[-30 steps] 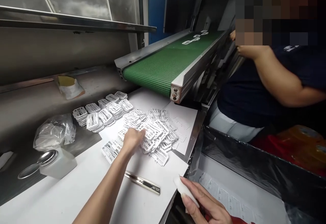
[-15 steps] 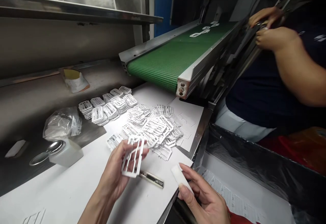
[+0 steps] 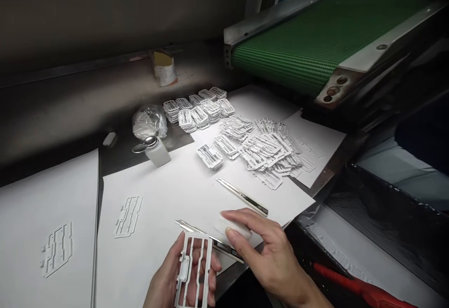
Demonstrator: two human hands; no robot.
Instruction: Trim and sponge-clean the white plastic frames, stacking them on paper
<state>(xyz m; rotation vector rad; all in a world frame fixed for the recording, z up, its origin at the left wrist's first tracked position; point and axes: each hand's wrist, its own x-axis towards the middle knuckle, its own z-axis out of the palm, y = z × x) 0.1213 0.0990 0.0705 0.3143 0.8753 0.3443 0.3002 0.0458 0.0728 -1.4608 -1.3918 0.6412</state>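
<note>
At the bottom of the head view, my left hand (image 3: 164, 275) grips a white plastic frame (image 3: 206, 270) with long slots, its fingers behind it. My right hand (image 3: 270, 247) pinches a small white block (image 3: 229, 226) between thumb and fingers, just right of the frame's top edge. A silver utility knife (image 3: 191, 226) lies on the white paper, partly hidden behind both hands. Another utility knife (image 3: 242, 195) rests farther off. Two single frames, one on the left sheet (image 3: 59, 249) and another frame (image 3: 128, 217) nearer, lie flat.
A loose pile of frames (image 3: 266, 151) covers the paper's far right, beside neat stacks (image 3: 199, 116). Left of them are a clear plastic bag (image 3: 149, 121) and a white bottle with a metal lid (image 3: 157, 153). A green conveyor (image 3: 298, 46) rises behind; a black-lined bin (image 3: 351, 226) stands right.
My view has turned left and down. The right hand has brought the white block closer to the frame in my left hand. A second knife and two single frames are now visible.
</note>
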